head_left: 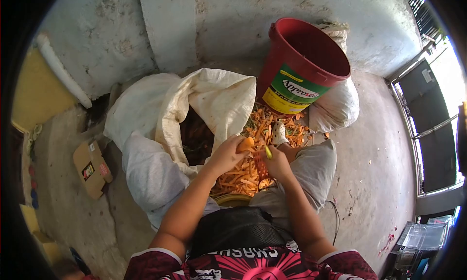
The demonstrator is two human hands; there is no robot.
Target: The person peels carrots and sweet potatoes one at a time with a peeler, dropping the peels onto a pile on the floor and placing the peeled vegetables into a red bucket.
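With left hand [227, 156] closed around an orange carrot [246, 144], holding it near the open white sack [221, 92], above a heap of orange peelings [241, 178]. Gripping a yellow-green handle [268, 152] in right hand [279, 165], fingers curled shut, close beside the carrot. Facing a large red bucket [304, 51] beyond the peelings, with a white shoe [279, 133] near its base.

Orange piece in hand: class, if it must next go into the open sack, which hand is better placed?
Probably the left hand: it holds the orange piece and is nearer the open sack, while the right hand grips a yellow tool.
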